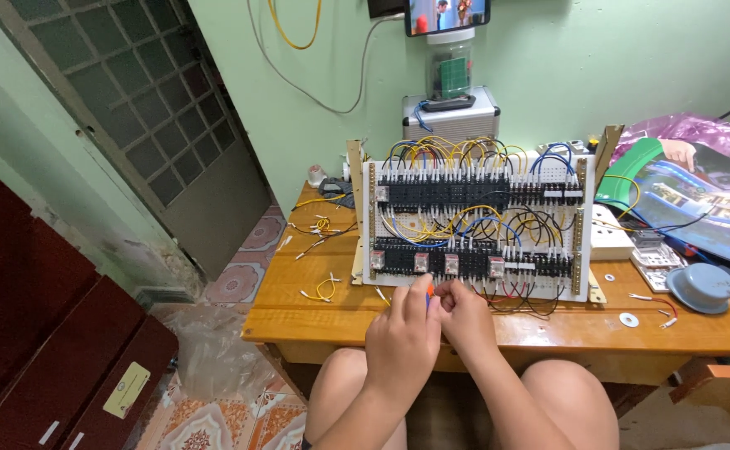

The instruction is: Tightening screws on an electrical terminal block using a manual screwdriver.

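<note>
A white panel board stands tilted on a wooden table, filled with rows of black terminal blocks and relays and many yellow, blue and black wires. My left hand is closed around a small tool with an orange and blue handle, its tip near the board's lower edge. My right hand sits right beside it, fingers pinched together close to the wires hanging below the lower row; what it pinches is too small to tell. My bare knees show under the table.
Loose yellow wire pieces lie on the table's left part. At the right are a grey round lid, a white washer, a white socket strip and a glossy magazine. A metal case stands behind the board.
</note>
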